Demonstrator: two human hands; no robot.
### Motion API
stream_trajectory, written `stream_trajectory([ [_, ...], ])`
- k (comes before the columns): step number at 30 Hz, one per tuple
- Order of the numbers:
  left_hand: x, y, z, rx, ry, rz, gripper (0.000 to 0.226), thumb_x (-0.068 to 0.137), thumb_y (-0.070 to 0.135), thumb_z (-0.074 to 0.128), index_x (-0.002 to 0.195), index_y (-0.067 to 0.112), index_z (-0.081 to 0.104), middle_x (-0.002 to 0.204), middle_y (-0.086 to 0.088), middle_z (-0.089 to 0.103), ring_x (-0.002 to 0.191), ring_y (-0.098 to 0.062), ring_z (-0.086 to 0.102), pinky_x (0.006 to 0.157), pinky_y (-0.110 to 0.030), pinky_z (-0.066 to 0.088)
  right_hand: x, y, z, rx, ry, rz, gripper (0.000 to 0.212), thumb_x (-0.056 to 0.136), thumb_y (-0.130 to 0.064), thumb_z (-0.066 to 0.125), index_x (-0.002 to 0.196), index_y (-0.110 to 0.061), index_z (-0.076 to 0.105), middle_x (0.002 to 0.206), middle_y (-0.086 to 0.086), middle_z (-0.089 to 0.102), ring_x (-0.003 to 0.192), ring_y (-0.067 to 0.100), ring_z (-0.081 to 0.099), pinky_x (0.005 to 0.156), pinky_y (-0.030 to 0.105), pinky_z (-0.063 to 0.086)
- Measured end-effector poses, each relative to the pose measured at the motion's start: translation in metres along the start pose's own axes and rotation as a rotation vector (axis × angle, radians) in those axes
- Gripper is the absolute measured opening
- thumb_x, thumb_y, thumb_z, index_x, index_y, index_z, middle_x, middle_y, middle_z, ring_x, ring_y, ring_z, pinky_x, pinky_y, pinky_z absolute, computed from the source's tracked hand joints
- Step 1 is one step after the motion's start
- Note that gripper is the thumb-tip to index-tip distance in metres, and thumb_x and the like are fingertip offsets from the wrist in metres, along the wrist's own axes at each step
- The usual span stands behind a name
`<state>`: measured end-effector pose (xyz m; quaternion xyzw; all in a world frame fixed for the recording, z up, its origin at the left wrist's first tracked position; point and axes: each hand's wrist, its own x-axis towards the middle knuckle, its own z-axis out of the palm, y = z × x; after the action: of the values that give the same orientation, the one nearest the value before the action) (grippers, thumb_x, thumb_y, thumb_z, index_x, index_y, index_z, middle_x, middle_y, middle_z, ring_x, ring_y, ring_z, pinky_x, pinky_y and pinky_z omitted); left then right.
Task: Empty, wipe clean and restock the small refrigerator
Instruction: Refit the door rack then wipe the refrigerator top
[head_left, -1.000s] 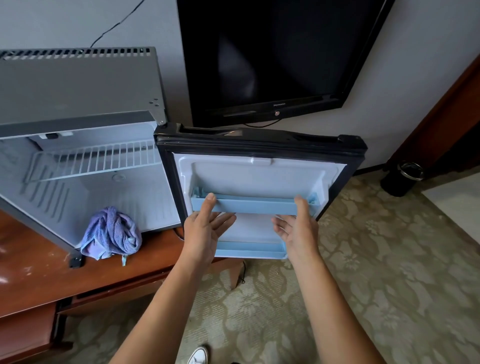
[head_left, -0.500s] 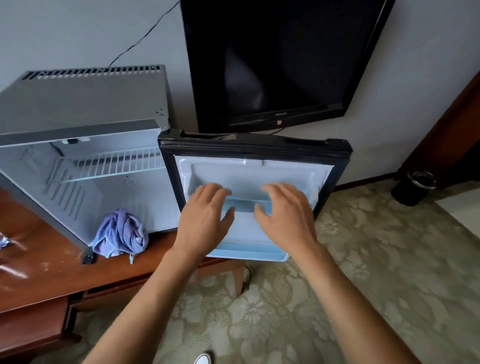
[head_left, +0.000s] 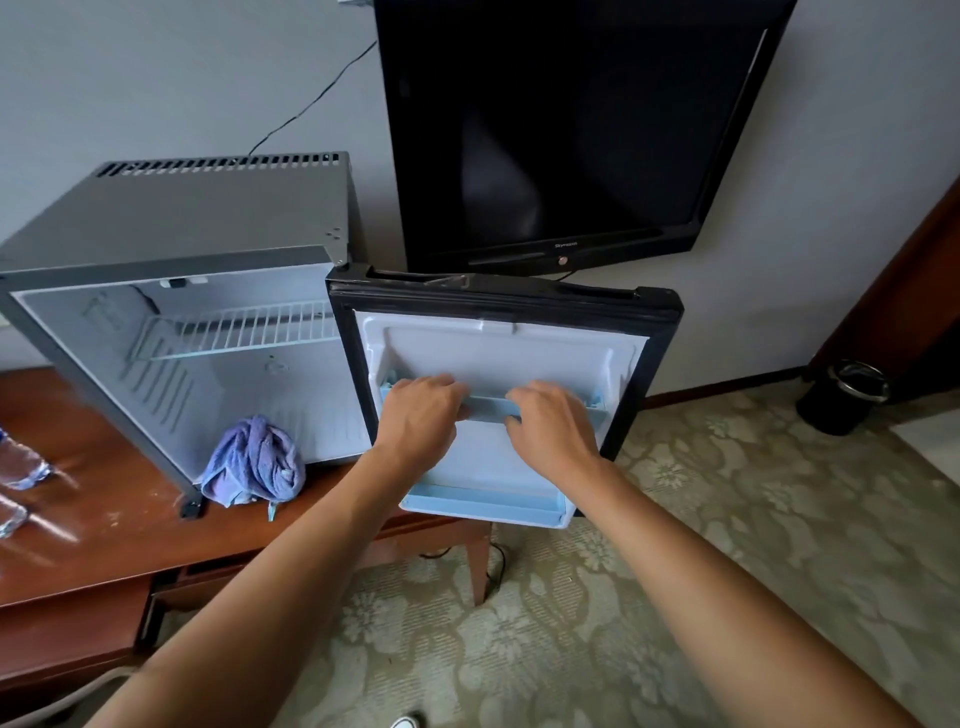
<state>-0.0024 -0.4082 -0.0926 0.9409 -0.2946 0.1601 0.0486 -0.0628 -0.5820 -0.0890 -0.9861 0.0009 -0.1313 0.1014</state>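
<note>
The small grey refrigerator (head_left: 197, 223) stands on a wooden desk (head_left: 104, 540) with its door (head_left: 498, 312) swung open to the right. Inside I see a white wire shelf (head_left: 234, 327) and bare white walls. A crumpled blue-purple cloth (head_left: 254, 462) lies at the fridge's front lip. My left hand (head_left: 421, 415) and my right hand (head_left: 550, 426) both grip the pale blue upper door rail (head_left: 488, 408), fingers curled over it. A second pale blue rail (head_left: 483, 501) sits at the door's bottom.
A black television (head_left: 561, 130) hangs on the wall above the door. Clear plastic water bottles (head_left: 21, 467) lie at the desk's left edge. A black waste bin (head_left: 847, 400) stands on the patterned carpet at the right, beside a dark wooden door frame.
My hands moved in from the rail's ends toward its middle and now curl over it. The camera has shifted back, showing more of the fridge top.
</note>
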Motion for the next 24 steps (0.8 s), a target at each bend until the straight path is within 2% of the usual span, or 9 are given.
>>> stream_trajectory([
  [3, 0.000, 0.001, -0.001, -0.017, 0.017, 0.007, 0.018, 0.098, 0.029, 0.066, 0.104, 0.013, 0.071, 0.098, -0.005, 0.066, 0.089, -0.026, 0.066, 0.073, -0.034, 0.044, 0.000, 0.000, 0.003, -0.021, -0.008, -0.003, 0.023, 0.095, -0.012, 0.056, 0.112, -0.009, 0.070, 0.107, 0.008, 0.061, 0.098, 0.031, 0.058, 0.086, 0.041, 0.047],
  [6, -0.008, -0.002, 0.001, -0.012, 0.015, 0.026, 0.033, 0.094, 0.040, 0.069, 0.113, 0.013, 0.069, 0.107, -0.004, 0.070, 0.100, -0.028, 0.067, 0.093, -0.040, 0.049, -0.006, 0.001, 0.009, -0.025, 0.063, -0.023, 0.022, 0.091, -0.014, 0.062, 0.111, -0.007, 0.067, 0.104, 0.007, 0.062, 0.094, 0.032, 0.060, 0.086, 0.042, 0.049],
  [8, -0.021, -0.007, 0.003, -0.027, 0.059, 0.038, 0.047, 0.091, 0.043, 0.071, 0.126, 0.012, 0.065, 0.123, -0.006, 0.069, 0.116, -0.029, 0.064, 0.108, -0.048, 0.045, -0.013, -0.003, 0.015, -0.002, 0.166, -0.079, 0.033, 0.084, -0.015, 0.068, 0.115, -0.005, 0.063, 0.104, 0.008, 0.063, 0.096, 0.034, 0.061, 0.087, 0.045, 0.051],
  [11, -0.048, -0.018, 0.004, 0.001, 0.077, 0.052, 0.064, 0.097, 0.050, 0.057, 0.148, 0.012, 0.048, 0.150, -0.005, 0.052, 0.143, -0.026, 0.044, 0.121, -0.054, 0.029, -0.019, -0.022, 0.028, -0.020, 0.219, -0.205, 0.056, 0.083, -0.019, 0.069, 0.135, -0.003, 0.055, 0.131, 0.014, 0.059, 0.122, 0.035, 0.055, 0.105, 0.050, 0.044],
  [13, -0.068, -0.028, 0.005, 0.012, 0.057, 0.032, 0.070, 0.100, 0.055, 0.043, 0.157, 0.016, 0.033, 0.164, -0.004, 0.035, 0.154, -0.024, 0.026, 0.125, -0.053, 0.021, -0.022, -0.041, 0.037, -0.008, 0.210, -0.237, 0.064, 0.085, -0.021, 0.068, 0.144, -0.003, 0.049, 0.146, 0.017, 0.050, 0.137, 0.037, 0.045, 0.114, 0.054, 0.036],
  [15, -0.089, -0.043, 0.008, 0.009, 0.060, 0.001, 0.072, 0.100, 0.056, 0.040, 0.160, 0.018, 0.027, 0.169, -0.004, 0.022, 0.157, -0.023, 0.015, 0.126, -0.052, 0.015, -0.026, -0.062, 0.047, 0.010, 0.200, -0.253, 0.069, 0.086, -0.023, 0.067, 0.149, -0.004, 0.045, 0.154, 0.018, 0.044, 0.145, 0.038, 0.037, 0.118, 0.058, 0.030],
  [20, -0.139, -0.096, 0.026, -0.004, 0.021, -0.082, 0.072, 0.096, 0.052, 0.048, 0.156, 0.014, 0.038, 0.165, -0.009, 0.032, 0.155, -0.027, 0.024, 0.122, -0.057, 0.026, -0.031, -0.120, 0.077, 0.047, 0.211, -0.330, 0.066, 0.089, -0.021, 0.058, 0.152, -0.007, 0.043, 0.160, 0.017, 0.038, 0.151, 0.037, 0.029, 0.119, 0.061, 0.025],
  [24, -0.167, -0.158, 0.041, 0.025, -0.087, -0.123, 0.077, 0.094, 0.057, 0.045, 0.158, 0.016, 0.035, 0.166, -0.007, 0.030, 0.156, -0.024, 0.020, 0.124, -0.055, 0.019, -0.010, -0.168, 0.106, 0.070, 0.190, -0.380, 0.064, 0.086, -0.017, 0.058, 0.149, -0.005, 0.047, 0.157, 0.016, 0.041, 0.149, 0.036, 0.034, 0.120, 0.057, 0.027],
])
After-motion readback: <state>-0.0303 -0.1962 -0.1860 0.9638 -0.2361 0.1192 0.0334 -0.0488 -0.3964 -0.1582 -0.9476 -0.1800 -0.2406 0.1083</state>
